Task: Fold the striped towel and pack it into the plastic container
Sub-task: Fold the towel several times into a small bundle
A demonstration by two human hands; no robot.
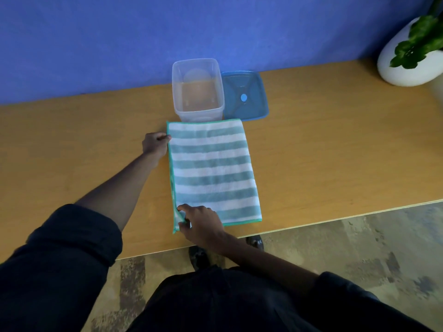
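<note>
The green-and-white striped towel lies flat on the wooden table, folded into a long rectangle with its open edges on the left. My left hand pinches the towel's far left corner. My right hand grips the near left corner, close to the table's front edge. The clear plastic container stands open and empty just behind the towel, against the blue wall. Its blue lid lies flat to the right of it.
A white pot with a green plant stands at the table's far right corner. The table's front edge runs just below my right hand, with patterned floor and my shoes beyond it.
</note>
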